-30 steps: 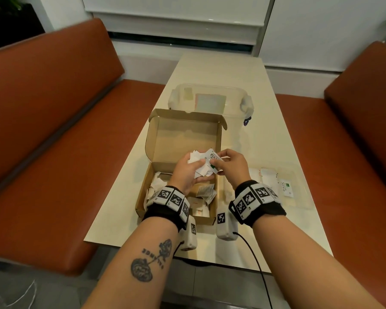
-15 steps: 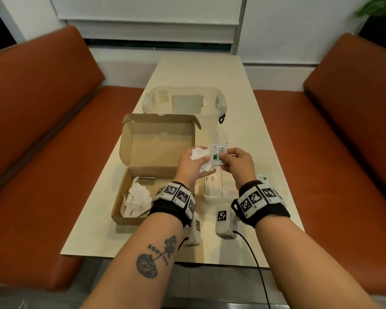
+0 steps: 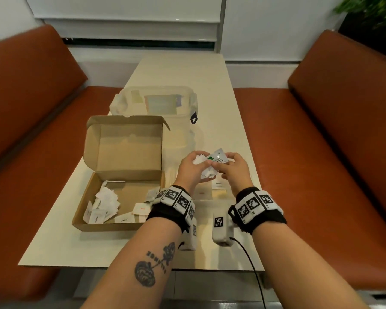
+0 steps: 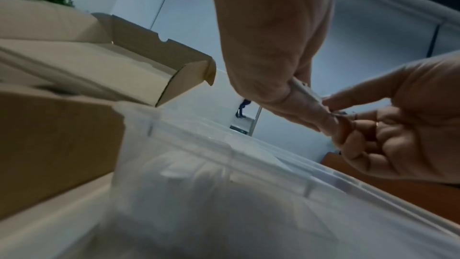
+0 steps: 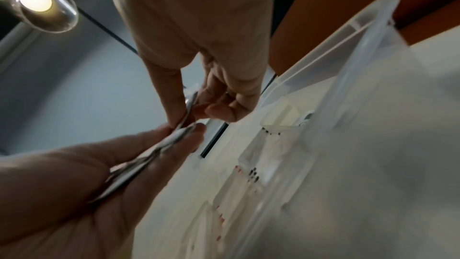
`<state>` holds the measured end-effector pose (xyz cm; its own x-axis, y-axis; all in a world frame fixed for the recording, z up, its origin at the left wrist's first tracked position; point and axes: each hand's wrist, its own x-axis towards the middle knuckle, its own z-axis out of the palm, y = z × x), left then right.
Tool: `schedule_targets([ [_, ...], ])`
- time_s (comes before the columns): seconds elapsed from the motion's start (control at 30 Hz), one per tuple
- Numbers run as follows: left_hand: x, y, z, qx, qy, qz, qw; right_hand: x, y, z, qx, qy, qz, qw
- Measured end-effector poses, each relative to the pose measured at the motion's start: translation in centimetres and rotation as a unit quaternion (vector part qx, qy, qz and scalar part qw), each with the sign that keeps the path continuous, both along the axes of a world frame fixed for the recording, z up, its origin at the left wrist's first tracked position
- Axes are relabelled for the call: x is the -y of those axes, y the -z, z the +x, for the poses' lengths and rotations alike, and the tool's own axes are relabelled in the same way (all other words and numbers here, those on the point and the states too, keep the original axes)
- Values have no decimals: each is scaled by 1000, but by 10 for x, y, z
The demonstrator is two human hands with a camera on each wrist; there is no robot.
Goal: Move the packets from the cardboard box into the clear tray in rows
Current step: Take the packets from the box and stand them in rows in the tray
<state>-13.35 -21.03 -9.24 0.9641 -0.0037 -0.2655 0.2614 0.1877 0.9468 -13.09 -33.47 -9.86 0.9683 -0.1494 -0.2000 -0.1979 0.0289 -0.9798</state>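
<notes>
both hands (image 3: 212,168) pinch packets (image 3: 217,157) above the clear tray (image 4: 224,164).

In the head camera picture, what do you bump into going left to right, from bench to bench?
Left bench → cardboard box → left hand → right hand → right bench.

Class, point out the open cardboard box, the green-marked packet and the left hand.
cardboard box (image 3: 129,150): head view, inside of raised lid.
green-marked packet (image 3: 220,157): head view, its face.
left hand (image 3: 191,172): head view, back of hand.
</notes>
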Motion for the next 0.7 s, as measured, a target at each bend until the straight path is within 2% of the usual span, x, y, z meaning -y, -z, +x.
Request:
schedule_targets([
  [0.13, 0, 5, -1, 26, 1, 71, 997, 13, -8, 12, 12, -80, -94, 992],
  [0.23, -1, 8, -2, 35, 26, 110, 993, 23, -21, 21, 39, -167, -181, 968],
  [0.33, -1, 11, -4, 16, 18, 90, 996, 33, -27, 26, 29, -219, -250, 943],
  [0.4, -3, 14, -3, 9, -21, 47, 999, 41, -24, 25, 6, -182, -252, 950],
  [0.5, -8, 20, -1, 13, -75, 9, 997, 52, -12, 16, -22, -61, -235, 970],
  [0.57, -10, 23, 1, 17, -85, -9, 996, 54, -2, 7, -28, -12, -288, 957],
  [0.7, -10, 24, 3, 32, -82, -10, 996, 46, 14, -6, -22, -22, -418, 908],
])
